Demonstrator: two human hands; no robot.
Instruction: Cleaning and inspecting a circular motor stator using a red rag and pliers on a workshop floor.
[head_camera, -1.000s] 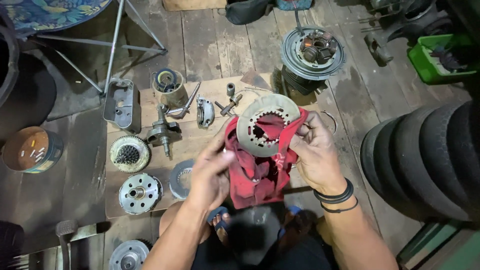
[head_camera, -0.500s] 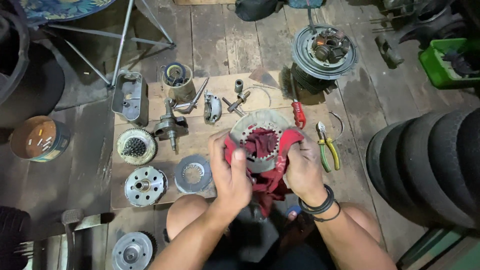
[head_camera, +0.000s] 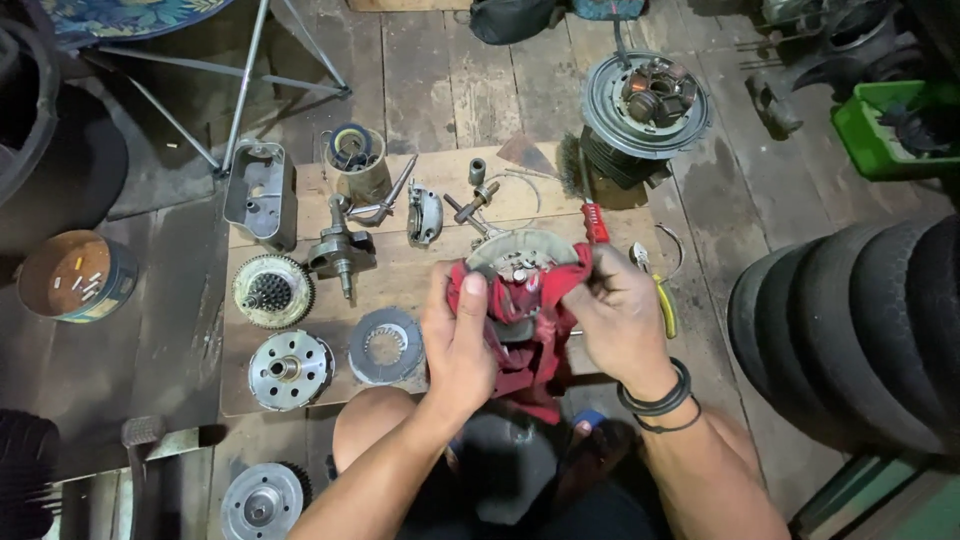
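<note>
Both my hands hold a round metal disc wrapped in a red rag over a wooden board. My left hand grips the rag's left side, thumb pressed on the cloth. My right hand clasps the right side of the rag and disc; black bands circle that wrist. Only the disc's top edge shows above the rag.
On the board lie a toothed clutch basket, a hub, a ring plate, a crankshaft, a casing and a red-handled screwdriver. Yellow pliers lie right. Tyres stand at right, a tin left.
The disc has sunk lower into the rag and tilted away, so less of it shows. Both hands have kept hold and shifted on the cloth.
</note>
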